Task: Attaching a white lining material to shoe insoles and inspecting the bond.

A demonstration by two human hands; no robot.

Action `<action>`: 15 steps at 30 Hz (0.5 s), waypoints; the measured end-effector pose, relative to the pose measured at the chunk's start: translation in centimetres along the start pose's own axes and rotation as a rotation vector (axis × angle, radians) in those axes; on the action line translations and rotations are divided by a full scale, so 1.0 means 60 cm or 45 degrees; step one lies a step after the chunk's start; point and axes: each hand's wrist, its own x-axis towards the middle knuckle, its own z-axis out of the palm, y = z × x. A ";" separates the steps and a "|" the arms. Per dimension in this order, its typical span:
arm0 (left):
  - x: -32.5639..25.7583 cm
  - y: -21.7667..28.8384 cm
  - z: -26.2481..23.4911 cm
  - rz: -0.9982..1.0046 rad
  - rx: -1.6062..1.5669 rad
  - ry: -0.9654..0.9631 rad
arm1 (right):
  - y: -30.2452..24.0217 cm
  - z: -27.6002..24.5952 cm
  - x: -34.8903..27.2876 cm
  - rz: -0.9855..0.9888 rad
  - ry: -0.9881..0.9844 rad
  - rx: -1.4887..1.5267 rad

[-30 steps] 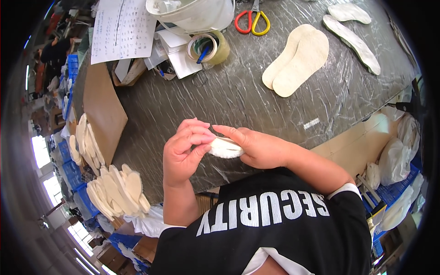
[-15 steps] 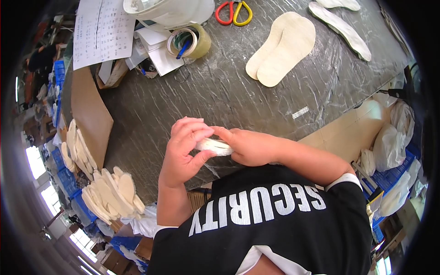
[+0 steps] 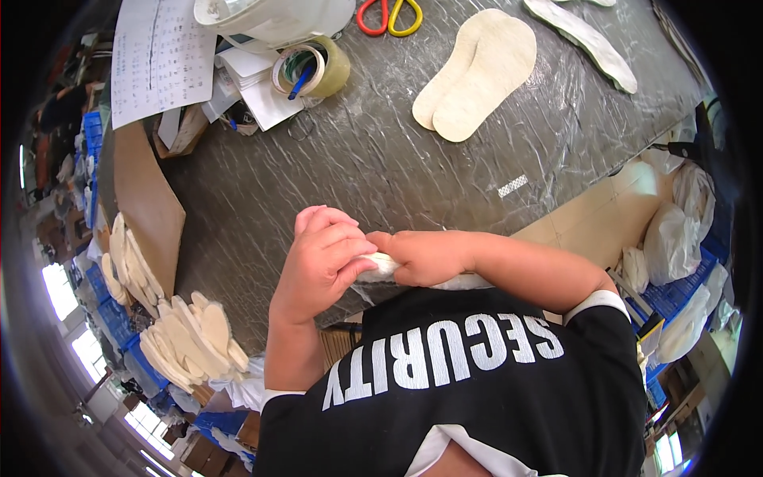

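Observation:
A cream-white insole with a fluffy underside [image 3: 381, 266] is gripped between my hands, close to my chest at the near side of the table. My left hand [image 3: 319, 256] closes over its left end, thumb below and fingers bent above. My right hand [image 3: 431, 256] is wrapped round the other end, its fingers meeting those of the left. Most of the insole is hidden by the hands; a pale strip shows beneath my right wrist. Farther off, two flat insoles [image 3: 483, 79] lie overlapping on the table.
Scissors with red and yellow handles [image 3: 389, 14], tape rolls [image 3: 318, 70], a white tub [image 3: 278, 20] and a written sheet [image 3: 159, 60] lie at the back. More insoles [image 3: 588, 48] rest at the far right. Stacked insoles [image 3: 195, 338] stand left; plastic bags [image 3: 675, 222] sit right.
Both hands have drawn closer together over the insole, so less of it shows between them. The whole view has shifted slightly, moving the table things up and left.

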 end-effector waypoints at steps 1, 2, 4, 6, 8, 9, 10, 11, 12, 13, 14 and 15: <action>-0.001 -0.001 0.003 0.002 -0.011 -0.009 | 0.006 0.000 0.001 0.003 -0.002 0.004; 0.000 -0.005 0.007 0.007 -0.019 -0.012 | 0.017 0.000 0.002 -0.026 -0.042 0.050; 0.000 -0.014 0.015 -0.045 -0.157 0.024 | 0.033 -0.008 -0.003 -0.075 -0.115 0.123; -0.015 -0.027 0.018 -0.127 -0.202 0.078 | 0.028 -0.034 -0.017 -0.067 -0.222 0.063; -0.027 -0.036 0.023 -0.264 -0.289 0.173 | 0.029 -0.043 -0.035 -0.056 -0.269 -0.097; -0.031 -0.039 0.026 -0.265 -0.296 0.173 | 0.028 -0.044 -0.042 -0.050 -0.270 -0.094; -0.035 -0.041 0.029 -0.293 -0.320 0.179 | 0.026 -0.045 -0.048 -0.006 -0.233 -0.178; -0.037 -0.043 0.032 -0.321 -0.343 0.185 | 0.023 -0.045 -0.053 0.037 -0.196 -0.264; -0.039 -0.045 0.034 -0.322 -0.346 0.187 | 0.020 -0.040 -0.059 0.055 -0.098 -0.360; -0.041 -0.046 0.035 -0.311 -0.329 0.172 | 0.017 -0.037 -0.061 0.057 -0.101 -0.360; -0.041 -0.046 0.037 -0.299 -0.314 0.155 | 0.016 -0.034 -0.063 0.073 -0.042 -0.456; -0.041 -0.046 0.037 -0.300 -0.316 0.154 | 0.015 -0.031 -0.064 0.089 0.016 -0.552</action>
